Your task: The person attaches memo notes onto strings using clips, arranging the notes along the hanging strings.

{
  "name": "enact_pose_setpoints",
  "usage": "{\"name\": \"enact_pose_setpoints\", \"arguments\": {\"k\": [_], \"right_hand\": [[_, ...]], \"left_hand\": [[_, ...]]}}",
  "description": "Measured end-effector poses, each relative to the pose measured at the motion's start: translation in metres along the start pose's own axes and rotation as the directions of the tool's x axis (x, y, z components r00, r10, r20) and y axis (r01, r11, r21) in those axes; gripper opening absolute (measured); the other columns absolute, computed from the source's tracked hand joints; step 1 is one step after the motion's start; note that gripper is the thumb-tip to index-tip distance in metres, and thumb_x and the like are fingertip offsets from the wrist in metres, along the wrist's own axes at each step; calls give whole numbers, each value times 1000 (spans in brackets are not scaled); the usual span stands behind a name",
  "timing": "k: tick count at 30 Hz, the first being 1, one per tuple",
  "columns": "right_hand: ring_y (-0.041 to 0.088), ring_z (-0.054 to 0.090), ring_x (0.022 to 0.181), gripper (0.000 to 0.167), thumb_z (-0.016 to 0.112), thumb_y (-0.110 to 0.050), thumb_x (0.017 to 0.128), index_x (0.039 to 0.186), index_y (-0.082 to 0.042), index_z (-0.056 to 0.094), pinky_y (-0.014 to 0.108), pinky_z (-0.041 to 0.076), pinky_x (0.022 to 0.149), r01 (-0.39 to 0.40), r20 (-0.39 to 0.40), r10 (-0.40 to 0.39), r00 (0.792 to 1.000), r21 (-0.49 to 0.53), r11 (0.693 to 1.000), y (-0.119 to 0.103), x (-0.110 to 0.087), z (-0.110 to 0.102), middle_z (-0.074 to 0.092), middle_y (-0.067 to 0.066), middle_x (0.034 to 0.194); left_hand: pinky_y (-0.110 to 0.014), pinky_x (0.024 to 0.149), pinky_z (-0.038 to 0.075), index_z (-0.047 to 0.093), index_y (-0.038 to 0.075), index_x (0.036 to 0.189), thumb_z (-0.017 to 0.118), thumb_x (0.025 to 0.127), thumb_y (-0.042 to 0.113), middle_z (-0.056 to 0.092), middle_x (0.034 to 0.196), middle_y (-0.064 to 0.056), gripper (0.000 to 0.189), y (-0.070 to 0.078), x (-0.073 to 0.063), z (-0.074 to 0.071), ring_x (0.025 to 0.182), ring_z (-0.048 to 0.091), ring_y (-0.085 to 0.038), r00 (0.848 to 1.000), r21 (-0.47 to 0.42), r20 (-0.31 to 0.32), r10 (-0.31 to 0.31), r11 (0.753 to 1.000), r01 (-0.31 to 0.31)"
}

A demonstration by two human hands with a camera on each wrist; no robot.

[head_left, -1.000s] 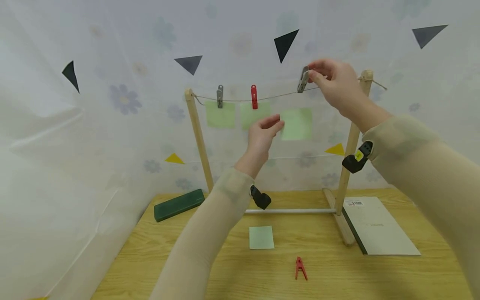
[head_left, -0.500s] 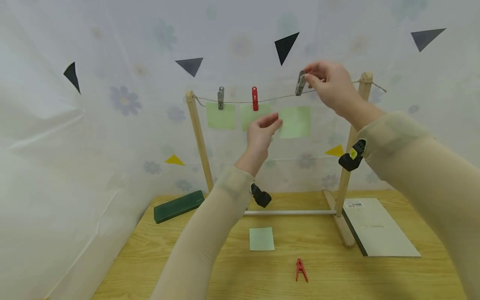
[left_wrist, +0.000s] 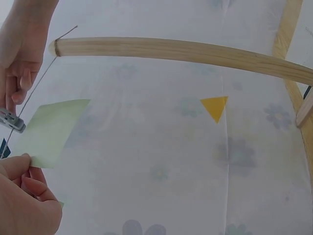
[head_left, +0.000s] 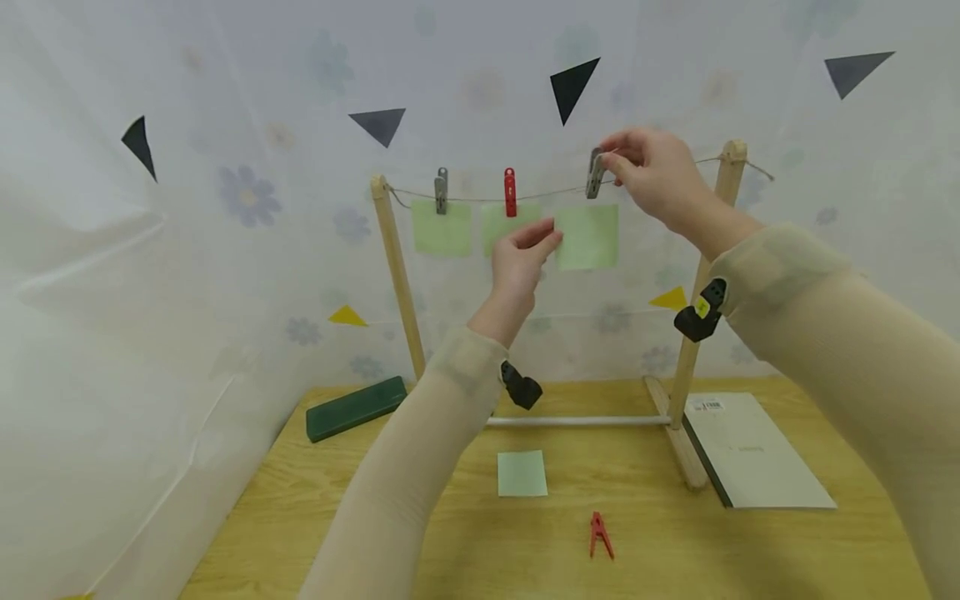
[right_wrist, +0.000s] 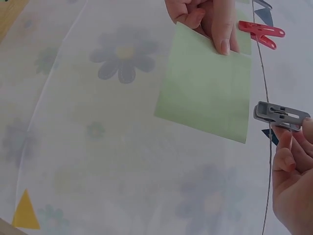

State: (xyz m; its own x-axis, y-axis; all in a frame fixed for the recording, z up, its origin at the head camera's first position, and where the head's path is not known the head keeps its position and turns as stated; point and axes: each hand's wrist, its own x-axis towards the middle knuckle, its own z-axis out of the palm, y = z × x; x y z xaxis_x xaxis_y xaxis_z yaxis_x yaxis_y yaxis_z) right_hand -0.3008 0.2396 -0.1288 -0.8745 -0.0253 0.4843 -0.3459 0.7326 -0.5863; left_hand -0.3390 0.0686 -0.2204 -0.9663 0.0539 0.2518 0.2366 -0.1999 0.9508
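My left hand (head_left: 517,265) pinches the left edge of a square green paper note (head_left: 588,238) between thumb and fingers, just below the string (head_left: 557,193). In my right hand (head_left: 651,173) a grey clothespin (head_left: 595,173) is gripped by its handle end, beside the string and above the note. The right wrist view shows that clothespin (right_wrist: 279,115) apart from the paper (right_wrist: 208,85). To the left, a grey clothespin (head_left: 441,192) and a red clothespin (head_left: 510,193) each fasten a green note to the string; my left hand partly covers the second note (head_left: 495,229).
The string spans two wooden posts (head_left: 397,275) joined by a white rod (head_left: 585,422). On the table (head_left: 337,533) lie a pale green note (head_left: 522,473), a red clothespin (head_left: 599,535), a dark green case (head_left: 356,408) and a grey-white pad (head_left: 757,454).
My right hand has moved left and slightly down with the grey clothespin. The held note has risen a little and shifted left, closer to the string.
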Motion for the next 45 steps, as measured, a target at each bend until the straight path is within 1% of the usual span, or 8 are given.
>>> {"name": "enact_pose_setpoints", "arguments": {"k": [9,15,17,25,28,35,39,45], "right_hand": [[27,55,100,39,45,-28,106,135,-7,57,23,42,69,20,41,-19,999,-25,999,2,-1,5,64,17,126],[27,55,93,38,47,-29,105,133,-6,59,24,42,67,32,46,-30,999,-43,999,4,-2,7,65,20,121],[27,54,91,38,47,-29,105,133,-7,60,24,42,66,36,50,-34,998,-47,998,5,-2,7,65,20,121],[24,56,92,43,47,-34,105,137,-9,57,27,45,69,7,87,-3,996,-49,999,6,-2,8,63,18,131],[24,58,93,45,46,-37,105,139,-10,56,28,46,71,-7,106,14,994,-59,998,6,-1,7,63,16,134],[31,59,102,50,47,-40,104,143,-9,52,44,48,87,-15,150,25,988,-66,998,4,0,2,59,19,138],[34,59,109,52,46,-40,104,146,-10,49,50,46,96,-19,174,30,984,-63,998,2,0,0,56,18,142],[36,58,115,55,44,-42,104,149,-10,45,53,44,101,-23,199,37,979,-74,997,-1,0,-3,55,17,144]], "left_hand": [[-21,75,48,75,8,114,75,88,9,74,113,-6,26,2,2,-3,87,65,-5,1000,-18,1,0,1000,1],[-36,96,51,74,8,115,74,89,8,73,114,-6,27,5,-2,-3,91,66,-7,1000,-25,20,-11,1000,12],[-38,98,51,74,8,115,74,89,8,73,114,-6,27,5,-2,-3,92,66,-7,1000,-30,20,-17,999,17],[-26,87,52,74,8,115,74,89,9,73,115,-6,26,2,0,-4,94,66,-8,1000,-26,10,-11,1000,12],[-25,88,54,75,6,114,74,89,7,73,115,-8,25,2,0,-4,98,67,-12,1000,-29,-1,4,1000,-4],[-23,90,54,74,4,113,72,89,3,73,115,-9,25,0,-1,-4,103,69,-15,1000,-46,-13,23,999,-24],[-21,87,55,74,1,113,72,89,1,73,114,-13,24,-2,0,-5,98,70,-12,999,-53,-21,46,997,-47],[-19,83,54,73,-1,113,71,88,-1,72,115,-17,25,-4,1,-6,87,68,-7,998,-68,-29,57,996,-59]]}}
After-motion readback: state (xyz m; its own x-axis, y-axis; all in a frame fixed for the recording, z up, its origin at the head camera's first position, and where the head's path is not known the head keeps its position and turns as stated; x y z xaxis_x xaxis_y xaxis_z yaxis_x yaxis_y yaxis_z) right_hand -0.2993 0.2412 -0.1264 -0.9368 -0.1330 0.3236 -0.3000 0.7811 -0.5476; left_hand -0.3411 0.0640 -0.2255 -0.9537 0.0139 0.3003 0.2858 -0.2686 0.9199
